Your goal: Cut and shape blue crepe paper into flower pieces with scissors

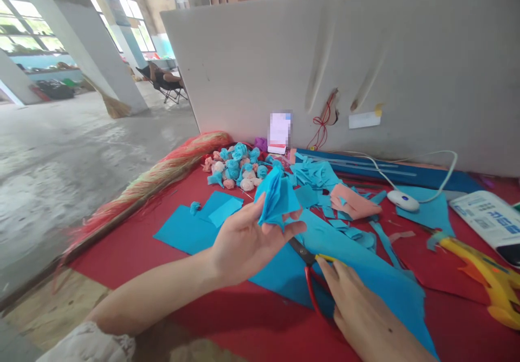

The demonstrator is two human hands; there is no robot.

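Note:
In my left hand (247,243), raised over the table, folded blue crepe paper (275,199) is pinched between thumb and fingers. Its layers fan upward. Low on the right, my right hand (357,302) has its fingers at the handles of a pair of scissors (309,280) with dark blades and red loops; a yellow strip shows beside the fingertips. The scissors lie over a large blue crepe paper sheet (365,275), their tips partly hidden behind my left hand. Beyond my left hand sits a pile of blue, pink and white paper roses (235,167).
Blue paper scraps (314,173) and a folded pink paper piece (353,202) lie mid-table. A yellow glue gun (483,270), a white corded device (403,200) and a white package (483,224) are at right. A phone (279,133) leans against the white panel (252,64).

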